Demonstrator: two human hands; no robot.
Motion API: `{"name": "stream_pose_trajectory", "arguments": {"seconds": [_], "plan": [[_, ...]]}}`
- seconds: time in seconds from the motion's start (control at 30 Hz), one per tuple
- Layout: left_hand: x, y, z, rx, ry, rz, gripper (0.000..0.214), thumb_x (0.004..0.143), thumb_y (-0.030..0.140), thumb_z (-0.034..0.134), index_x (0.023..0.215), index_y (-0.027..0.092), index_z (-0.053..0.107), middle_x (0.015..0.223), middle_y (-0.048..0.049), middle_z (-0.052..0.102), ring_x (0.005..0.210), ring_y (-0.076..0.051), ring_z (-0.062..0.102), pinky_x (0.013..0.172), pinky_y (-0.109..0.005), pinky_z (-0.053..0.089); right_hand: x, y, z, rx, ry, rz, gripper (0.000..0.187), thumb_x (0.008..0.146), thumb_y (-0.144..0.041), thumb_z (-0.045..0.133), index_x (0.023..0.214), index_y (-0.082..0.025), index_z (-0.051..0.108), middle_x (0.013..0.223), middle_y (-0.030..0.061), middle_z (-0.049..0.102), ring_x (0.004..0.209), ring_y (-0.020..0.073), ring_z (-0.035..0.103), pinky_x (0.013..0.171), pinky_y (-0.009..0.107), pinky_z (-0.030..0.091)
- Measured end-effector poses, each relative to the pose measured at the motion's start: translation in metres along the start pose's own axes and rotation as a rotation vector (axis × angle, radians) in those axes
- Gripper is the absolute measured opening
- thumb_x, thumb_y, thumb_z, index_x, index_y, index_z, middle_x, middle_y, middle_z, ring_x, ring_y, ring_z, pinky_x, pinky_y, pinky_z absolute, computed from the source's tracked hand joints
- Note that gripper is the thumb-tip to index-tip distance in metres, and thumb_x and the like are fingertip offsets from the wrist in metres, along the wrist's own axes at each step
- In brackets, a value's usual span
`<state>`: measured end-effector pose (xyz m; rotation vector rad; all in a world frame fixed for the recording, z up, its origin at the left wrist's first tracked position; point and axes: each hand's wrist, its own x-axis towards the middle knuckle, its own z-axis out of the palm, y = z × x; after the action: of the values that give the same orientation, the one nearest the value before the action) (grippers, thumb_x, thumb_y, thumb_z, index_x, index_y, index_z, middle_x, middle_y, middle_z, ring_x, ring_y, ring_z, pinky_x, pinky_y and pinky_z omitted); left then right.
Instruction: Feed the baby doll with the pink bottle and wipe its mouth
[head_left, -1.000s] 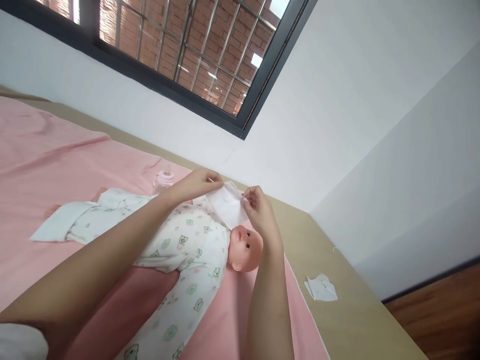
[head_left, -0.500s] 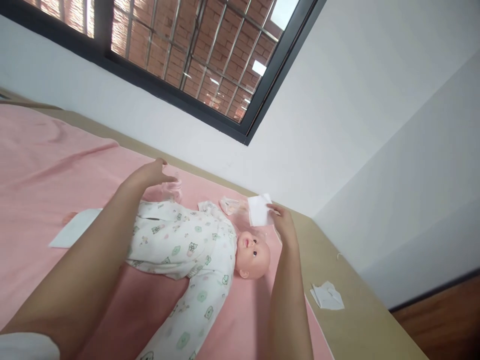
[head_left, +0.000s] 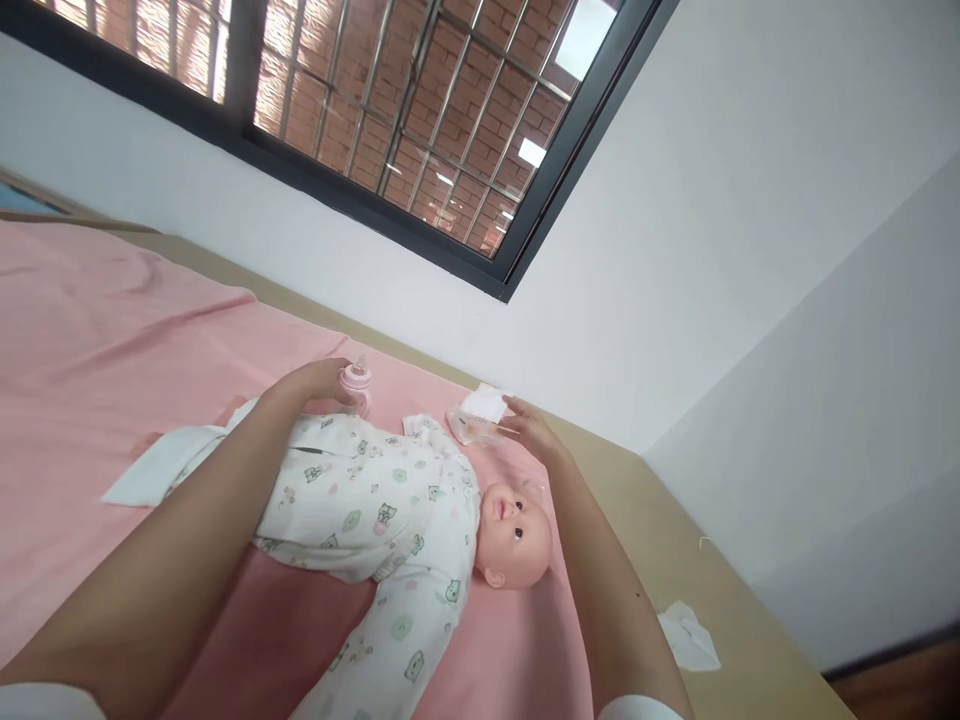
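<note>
A baby doll (head_left: 514,535) lies face up in a white sleeper (head_left: 375,500) printed with green bears. Beyond its body, my left hand (head_left: 324,382) is closed around the side of a small pink baby bottle (head_left: 358,388), which stands upright with its clear nipple on top. Past the doll's head, my right hand (head_left: 534,432) has its thumb and fingers apart, close to a folded white tissue (head_left: 486,402) and a clear plastic packet (head_left: 466,428). Whether its fingertips touch either one is hard to tell. A white cloth (head_left: 154,468) lies by the doll's legs.
A pink sheet (head_left: 90,330) covers most of the tan table (head_left: 630,490). Another crumpled tissue (head_left: 690,637) rests near the right edge. The white wall (head_left: 420,290) and a dark-framed barred window (head_left: 517,240) stand behind.
My left hand has closed on the bottle, which now stands upright. The tissue at my right hand has shifted left onto the packet, and that hand's fingers have come off its edge.
</note>
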<state>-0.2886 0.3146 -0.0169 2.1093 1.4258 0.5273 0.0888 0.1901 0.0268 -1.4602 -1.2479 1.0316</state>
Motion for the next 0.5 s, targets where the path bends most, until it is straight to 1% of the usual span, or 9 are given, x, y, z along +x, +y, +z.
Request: {"name": "stream_pose_trajectory", "arguments": {"seconds": [0.1,0.17,0.23,0.27,0.3,0.37,0.43,0.47,0.5], "plan": [[0.004,-0.004,0.004,0.016,0.03,-0.029,0.06,0.056,0.042,0.069,0.11,0.018,0.057,0.111,-0.0131,0.069,0.101,-0.034,0.064,0.082,-0.037,0.049,0.002,0.011,-0.002,-0.07,-0.057,0.101,0.064,0.064,-0.016,0.071,0.126,-0.025,0.058,0.117,0.0065,0.068,0.1,0.0221,0.068,0.103,0.045,0.047],[0.007,-0.007,0.007,0.02,0.05,-0.044,0.063,0.055,0.041,0.07,0.111,0.018,0.056,0.111,-0.0134,0.069,0.103,-0.035,0.064,0.08,-0.036,0.049,0.003,0.018,-0.003,-0.086,-0.081,0.125,0.061,0.066,-0.016,0.069,0.125,-0.024,0.058,0.115,0.0067,0.069,0.097,0.0224,0.069,0.103,0.046,0.047],[0.009,-0.009,0.01,0.021,0.061,-0.052,0.064,0.055,0.041,0.071,0.112,0.018,0.054,0.11,-0.013,0.069,0.103,-0.035,0.064,0.079,-0.035,0.049,0.004,0.021,-0.005,-0.069,-0.071,0.132,0.062,0.067,-0.017,0.066,0.128,-0.024,0.055,0.115,0.0073,0.069,0.093,0.0219,0.07,0.103,0.047,0.047],[0.009,-0.009,0.011,0.021,0.066,-0.054,0.065,0.055,0.041,0.072,0.113,0.018,0.054,0.111,-0.0129,0.069,0.103,-0.034,0.064,0.078,-0.035,0.049,0.005,0.023,-0.006,-0.057,-0.057,0.133,0.065,0.067,-0.017,0.066,0.13,-0.023,0.053,0.118,0.0079,0.067,0.093,0.0218,0.07,0.103,0.047,0.047],[0.01,-0.01,0.012,0.021,0.07,-0.056,0.067,0.055,0.042,0.072,0.115,0.018,0.053,0.111,-0.0131,0.068,0.102,-0.034,0.064,0.077,-0.035,0.049,0.005,0.023,-0.006,-0.044,-0.04,0.128,0.068,0.067,-0.017,0.066,0.133,-0.023,0.05,0.125,0.0087,0.064,0.094,0.0215,0.07,0.104,0.046,0.046],[0.011,-0.011,0.013,0.024,0.078,-0.056,0.068,0.056,0.043,0.072,0.116,0.017,0.051,0.113,-0.0139,0.067,0.101,-0.034,0.064,0.076,-0.035,0.049,0.004,0.023,-0.008,-0.025,-0.004,0.105,0.073,0.066,-0.018,0.067,0.136,-0.024,0.046,0.142,0.0098,0.051,0.096,0.0211,0.07,0.104,0.044,0.046],[0.011,-0.012,0.014,0.028,0.088,-0.054,0.069,0.057,0.043,0.072,0.116,0.016,0.05,0.113,-0.0147,0.067,0.1,-0.034,0.064,0.076,-0.036,0.049,0.001,0.024,-0.011,-0.034,0.049,0.077,0.071,0.066,-0.019,0.067,0.134,-0.024,0.048,0.153,0.0102,0.037,0.092,0.0203,0.07,0.101,0.043,0.048],[0.011,-0.012,0.014,0.029,0.091,-0.051,0.069,0.057,0.043,0.072,0.116,0.016,0.05,0.112,-0.0151,0.067,0.1,-0.035,0.064,0.076,-0.036,0.048,-0.002,0.025,-0.014,-0.047,0.082,0.058,0.066,0.066,-0.02,0.066,0.13,-0.024,0.051,0.154,0.0103,0.035,0.089,0.0196,0.07,0.099,0.043,0.049],[0.011,-0.013,0.014,0.03,0.093,-0.044,0.069,0.057,0.042,0.072,0.116,0.015,0.049,0.111,-0.0158,0.067,0.1,-0.035,0.064,0.076,-0.036,0.048,-0.005,0.026,-0.017,-0.061,0.12,0.032,0.061,0.066,-0.022,0.065,0.126,-0.023,0.055,0.152,0.0106,0.037,0.085,0.0187,0.07,0.097,0.043,0.051]]}}
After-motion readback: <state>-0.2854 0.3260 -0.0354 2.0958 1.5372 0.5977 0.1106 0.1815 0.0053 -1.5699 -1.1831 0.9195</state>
